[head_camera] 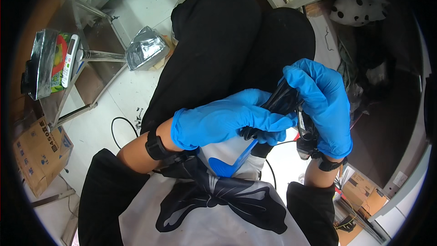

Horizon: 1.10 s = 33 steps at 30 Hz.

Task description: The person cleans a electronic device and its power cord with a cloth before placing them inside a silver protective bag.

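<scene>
My left hand (232, 119), in a blue disposable glove, is closed around a bundle of glossy black strands (281, 100) above my lap. Whether the strands are hair, fibre or thin cable is hard to tell. The fingers of my right hand (317, 99), also gloved in blue, pinch the upper end of that bundle. Below the left hand, a flat blue piece (227, 166) with a narrow stem runs up towards the bundle; its upper end is hidden. Black straps with small devices circle both wrists, and a dark device (305, 145) sits under the right one.
Left stands a metal-framed stand (102, 56) with a white remote control (70, 60) and foil-wrapped box (44, 64). A foil-covered block (146, 49) and cardboard box (42, 153) are nearby. Black scraps (138, 118) and a cable (116, 119) lie on the floor. Cartons (358, 189) are lower right.
</scene>
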Motion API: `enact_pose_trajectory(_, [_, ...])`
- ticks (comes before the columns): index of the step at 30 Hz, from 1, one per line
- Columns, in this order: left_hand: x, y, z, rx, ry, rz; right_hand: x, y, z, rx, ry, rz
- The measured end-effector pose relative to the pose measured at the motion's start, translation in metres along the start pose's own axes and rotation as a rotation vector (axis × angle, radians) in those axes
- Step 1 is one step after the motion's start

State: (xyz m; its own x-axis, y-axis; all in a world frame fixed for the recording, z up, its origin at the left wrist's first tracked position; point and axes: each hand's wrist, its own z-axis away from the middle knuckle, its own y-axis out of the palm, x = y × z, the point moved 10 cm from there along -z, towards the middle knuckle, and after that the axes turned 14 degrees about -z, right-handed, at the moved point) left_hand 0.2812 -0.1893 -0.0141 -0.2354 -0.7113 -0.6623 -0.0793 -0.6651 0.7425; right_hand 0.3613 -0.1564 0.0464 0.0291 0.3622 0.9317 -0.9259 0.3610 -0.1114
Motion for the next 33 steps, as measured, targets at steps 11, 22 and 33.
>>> enact_pose_trajectory(11, [0.005,-0.005,-0.001,-0.142,-0.036,0.010,0.003,-0.020,-0.011,0.042,0.041,-0.291])
enact_pose_trajectory(22, [-0.004,-0.015,0.006,-0.167,0.100,0.135,-0.014,-0.106,0.043,-0.334,0.042,0.050])
enact_pose_trajectory(33, [0.001,-0.031,0.003,-0.336,0.144,0.104,-0.080,0.012,0.102,0.577,0.279,-0.069])
